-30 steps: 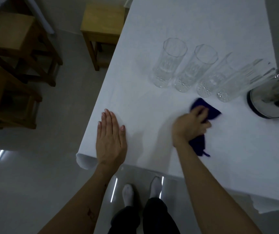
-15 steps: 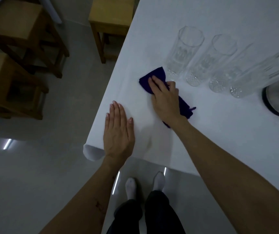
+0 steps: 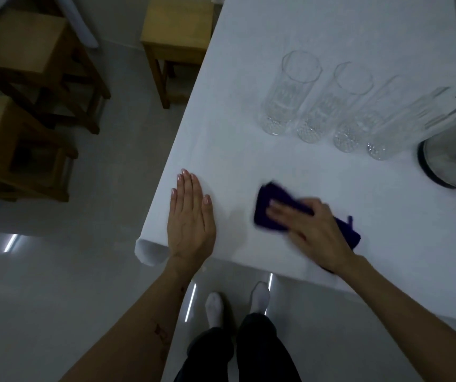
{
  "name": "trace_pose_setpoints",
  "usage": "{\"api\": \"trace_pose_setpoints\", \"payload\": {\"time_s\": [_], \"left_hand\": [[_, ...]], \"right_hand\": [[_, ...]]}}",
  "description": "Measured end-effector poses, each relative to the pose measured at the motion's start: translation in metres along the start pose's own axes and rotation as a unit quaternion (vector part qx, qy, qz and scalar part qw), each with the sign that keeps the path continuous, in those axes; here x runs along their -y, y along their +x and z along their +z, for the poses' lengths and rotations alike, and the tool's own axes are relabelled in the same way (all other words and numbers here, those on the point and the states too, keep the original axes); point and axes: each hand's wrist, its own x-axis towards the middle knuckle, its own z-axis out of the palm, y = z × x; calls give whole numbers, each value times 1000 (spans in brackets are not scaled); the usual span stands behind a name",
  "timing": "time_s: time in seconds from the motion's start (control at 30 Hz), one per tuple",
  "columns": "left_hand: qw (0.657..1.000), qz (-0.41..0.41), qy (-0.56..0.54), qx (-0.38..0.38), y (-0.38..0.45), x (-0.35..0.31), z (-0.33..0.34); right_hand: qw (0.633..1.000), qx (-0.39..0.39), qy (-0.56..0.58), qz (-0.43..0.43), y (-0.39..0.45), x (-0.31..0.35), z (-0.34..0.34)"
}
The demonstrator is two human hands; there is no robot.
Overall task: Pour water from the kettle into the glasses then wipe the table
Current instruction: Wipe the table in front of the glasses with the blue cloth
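Several tall clear glasses stand in a row across the white table. A shiny steel kettle sits at the right edge, partly cut off by the frame. My right hand presses flat on a dark blue cloth near the table's front edge, below the glasses; the cloth and fingers look blurred. My left hand lies flat, palm down, on the table's front left corner, holding nothing.
Wooden stools stand on the grey floor left of the table, with more wooden furniture further left. My legs and white socks are below the table's front edge.
My right hand has slid the blue cloth from beside the leftmost glass back toward the table's front edge. The left hand has stayed flat at the corner.
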Motion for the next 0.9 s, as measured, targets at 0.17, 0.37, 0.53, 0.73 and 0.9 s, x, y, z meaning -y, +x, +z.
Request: {"api": "trace_pose_setpoints", "payload": {"time_s": [0.17,0.37,0.53,0.73,0.9], "left_hand": [[1000,1,-15,4,1,-1,-1],[999,27,16,7,2,5,-1],[997,33,68,19,3,4,0],[991,43,118,39,2,1,0],[987,82,120,65,1,-7,-1]], "right_hand": [[984,-88,11,156,60,58,31],[998,-50,9,23,-15,90,35],[980,-79,-66,168,-123,16,-10],[816,-204,-84,535,-101,-53,-33],[932,-150,-51,326,-4,-11,-4]]}}
